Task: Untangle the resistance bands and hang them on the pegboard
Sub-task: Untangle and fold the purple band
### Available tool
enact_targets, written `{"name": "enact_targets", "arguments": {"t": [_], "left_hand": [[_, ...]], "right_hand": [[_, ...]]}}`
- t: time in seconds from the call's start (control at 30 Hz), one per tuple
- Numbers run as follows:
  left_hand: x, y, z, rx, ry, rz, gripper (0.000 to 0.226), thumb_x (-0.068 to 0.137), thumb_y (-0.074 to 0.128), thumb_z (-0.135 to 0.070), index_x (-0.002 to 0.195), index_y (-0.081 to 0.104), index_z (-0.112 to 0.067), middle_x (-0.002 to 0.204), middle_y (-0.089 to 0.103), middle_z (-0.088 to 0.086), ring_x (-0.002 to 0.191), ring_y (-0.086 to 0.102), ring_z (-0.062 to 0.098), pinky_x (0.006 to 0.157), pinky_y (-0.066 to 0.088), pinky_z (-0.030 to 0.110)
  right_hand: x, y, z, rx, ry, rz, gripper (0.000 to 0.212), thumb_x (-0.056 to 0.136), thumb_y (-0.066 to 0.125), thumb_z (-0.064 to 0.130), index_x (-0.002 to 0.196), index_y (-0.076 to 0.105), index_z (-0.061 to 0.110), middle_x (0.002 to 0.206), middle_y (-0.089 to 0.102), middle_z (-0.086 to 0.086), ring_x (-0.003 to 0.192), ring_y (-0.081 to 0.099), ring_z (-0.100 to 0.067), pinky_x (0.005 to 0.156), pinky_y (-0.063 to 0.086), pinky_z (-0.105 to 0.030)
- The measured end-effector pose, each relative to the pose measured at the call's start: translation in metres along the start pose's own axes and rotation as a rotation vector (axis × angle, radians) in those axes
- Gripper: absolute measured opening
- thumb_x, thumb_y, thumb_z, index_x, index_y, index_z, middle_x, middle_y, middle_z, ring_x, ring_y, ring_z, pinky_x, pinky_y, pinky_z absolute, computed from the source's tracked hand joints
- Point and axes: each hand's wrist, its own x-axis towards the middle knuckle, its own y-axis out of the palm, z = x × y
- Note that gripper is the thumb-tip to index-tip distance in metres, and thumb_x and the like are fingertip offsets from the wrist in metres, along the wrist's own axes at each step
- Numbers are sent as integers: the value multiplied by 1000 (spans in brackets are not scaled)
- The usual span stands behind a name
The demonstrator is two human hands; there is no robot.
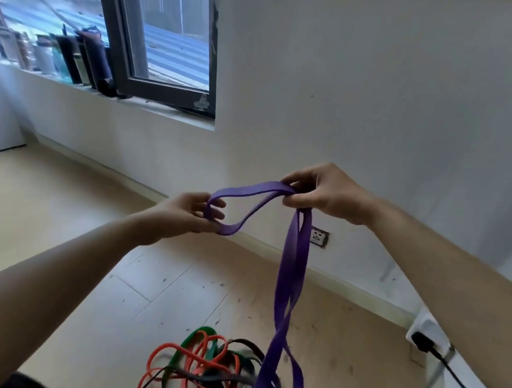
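Holds purple band [293, 263] centre-frame: left hand [186, 214] pinching loop end, right hand [326, 191] gripping bunched fold. Seems soft, light, stretchy, grippy; best taken at loop ends.

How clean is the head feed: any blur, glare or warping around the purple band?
Head view: soft daylight from the window, no glare; wide-angle lens bows the windowsill and skirting; left hand and tangled bands look slightly blurred; purple band and right hand read sharper.

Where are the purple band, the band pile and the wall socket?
purple band [289, 262]: head view, on its hanging stretch.
band pile [206, 377]: head view, on the tangle's middle.
wall socket [319, 236]: head view, on its faceplate.
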Motion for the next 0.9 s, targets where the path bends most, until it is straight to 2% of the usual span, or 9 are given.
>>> {"name": "enact_targets", "arguments": {"t": [0.07,0.13,0.23,0.33,0.43,0.57,0.7,0.77,0.9], "left_hand": [[5,13,-8,26,46,5,64,82,82,-3,137,55,-22,126,66,5,116,66,24,91,56,28],[11,24,-15,88,127,72,77,78,86,-17,144,51,-26,129,65,-1,118,65,16,93,56,28],[18,45,-20,89,157,170,51,90,76,-31,137,59,-21,123,71,1,114,68,13,94,56,26],[22,59,-16,105,104,164,37,100,60,-41,114,71,-9,107,73,19,102,70,30,97,54,44],[24,60,-12,148,66,166,37,96,65,-41,100,75,-6,87,71,14,82,67,21,81,55,35],[26,61,-12,118,94,108,25,94,71,-30,95,76,-5,80,69,8,77,64,15,76,51,29],[23,43,-12,-35,104,69,24,96,67,-28,99,73,-6,83,67,4,82,63,16,81,49,30],[20,29,-13,-140,128,46,27,95,66,-31,101,71,-5,86,66,4,84,64,16,85,49,30],[14,4,-12,-374,177,4,23,94,64,-33,94,67,-11,77,61,-5,83,63,14,85,49,28]], "right_hand": [[1,7,2,-22,-26,-7,33,86,78,7,118,74,8,99,78,-1,87,73,-8,78,56,-21],[0,22,0,-93,-50,24,34,85,79,10,118,74,11,100,78,3,91,74,-10,84,59,-25],[-5,43,-7,-219,-79,94,33,82,83,16,114,74,15,95,76,4,89,72,-11,82,59,-26],[-8,55,-18,-225,-56,85,43,77,87,17,114,66,13,94,73,2,88,72,-12,81,61,-32],[-8,66,-31,-183,-7,126,47,76,87,14,115,60,13,95,73,-3,90,72,-19,80,62,-39],[-6,82,-52,2,57,124,39,76,83,14,110,63,12,100,73,-8,93,72,-23,85,61,-47],[-9,95,-68,139,120,198,24,85,78,8,107,68,7,103,74,-9,96,73,-16,88,58,-33],[-11,104,-74,161,160,219,23,86,77,9,108,69,8,104,75,-7,99,73,-18,89,59,-33],[-11,113,-78,193,191,266,17,90,72,5,106,68,1,104,72,-18,96,73,-26,83,61,-36]]}}
